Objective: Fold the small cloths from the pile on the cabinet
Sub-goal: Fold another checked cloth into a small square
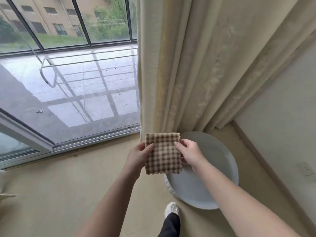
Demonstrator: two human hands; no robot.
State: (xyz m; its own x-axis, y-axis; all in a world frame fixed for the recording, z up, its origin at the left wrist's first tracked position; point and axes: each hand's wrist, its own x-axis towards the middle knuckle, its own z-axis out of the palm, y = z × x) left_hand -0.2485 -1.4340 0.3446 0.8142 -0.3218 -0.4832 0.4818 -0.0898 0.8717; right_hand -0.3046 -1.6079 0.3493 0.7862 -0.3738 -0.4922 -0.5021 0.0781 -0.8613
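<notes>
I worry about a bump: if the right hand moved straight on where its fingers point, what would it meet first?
The checked cloth that the right hand pinches; behind it, probably the left hand, though depth is unclear.

Left grip (139, 155) and right grip (189, 152) hold one checked cloth (163, 154) up in front.
Left pinches the left edge, thumb on the near face; right pinches the right edge, fingers curled. Bare left forearm (111, 199) and right forearm (239, 194) angle inward.
</notes>
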